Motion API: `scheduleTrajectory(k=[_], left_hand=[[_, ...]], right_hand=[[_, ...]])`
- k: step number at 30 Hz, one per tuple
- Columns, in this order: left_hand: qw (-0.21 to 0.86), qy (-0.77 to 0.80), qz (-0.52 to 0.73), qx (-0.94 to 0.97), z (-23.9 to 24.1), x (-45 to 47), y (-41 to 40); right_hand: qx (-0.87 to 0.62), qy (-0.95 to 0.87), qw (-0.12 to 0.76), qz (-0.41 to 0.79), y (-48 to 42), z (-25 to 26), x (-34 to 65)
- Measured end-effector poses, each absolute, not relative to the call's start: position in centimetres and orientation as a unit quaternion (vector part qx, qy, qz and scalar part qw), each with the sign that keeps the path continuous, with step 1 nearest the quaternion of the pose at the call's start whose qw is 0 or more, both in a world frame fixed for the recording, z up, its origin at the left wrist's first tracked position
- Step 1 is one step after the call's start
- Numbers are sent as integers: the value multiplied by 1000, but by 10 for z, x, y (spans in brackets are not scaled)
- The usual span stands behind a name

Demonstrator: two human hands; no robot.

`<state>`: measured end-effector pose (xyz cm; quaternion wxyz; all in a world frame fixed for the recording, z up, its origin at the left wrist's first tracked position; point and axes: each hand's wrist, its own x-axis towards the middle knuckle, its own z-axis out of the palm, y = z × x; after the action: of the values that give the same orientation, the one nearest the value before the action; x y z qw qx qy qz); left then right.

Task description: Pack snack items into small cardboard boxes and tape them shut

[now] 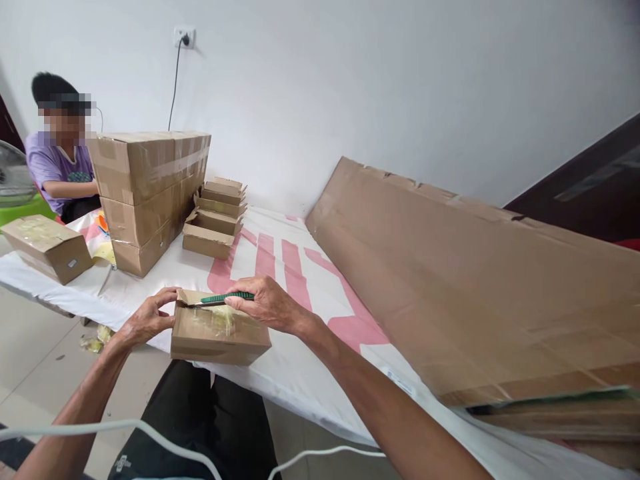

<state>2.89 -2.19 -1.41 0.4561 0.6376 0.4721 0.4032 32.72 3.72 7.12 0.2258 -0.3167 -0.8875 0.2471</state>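
Note:
A small cardboard box [220,340] with yellowish tape on its top rests at the near edge of the cloth-covered table [320,373]. My left hand [150,317] grips the box's left end, thumb and fingers around its corner. In my right hand [267,303] is a green-handled utility knife [227,298], closed in the fingers above the box top. Its metal blade points left and its tip meets the box near the top left flap, which is slightly lifted.
Stacked cardboard boxes [150,193] stand at the back left, beside several open boxes [207,247]. Another taped box [47,247] lies farther left. A large cardboard sheet [450,280] leans along the right side. A person [65,160] sits behind the stack. White cables [135,425] cross the foreground.

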Motion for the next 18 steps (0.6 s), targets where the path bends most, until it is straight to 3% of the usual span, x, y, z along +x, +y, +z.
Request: scheduleTrajectory(k=[18], left_hand=[[407,492,382,668,-17,23,-16]], right_hand=[[-362,-927,30,93,42,108,305]])
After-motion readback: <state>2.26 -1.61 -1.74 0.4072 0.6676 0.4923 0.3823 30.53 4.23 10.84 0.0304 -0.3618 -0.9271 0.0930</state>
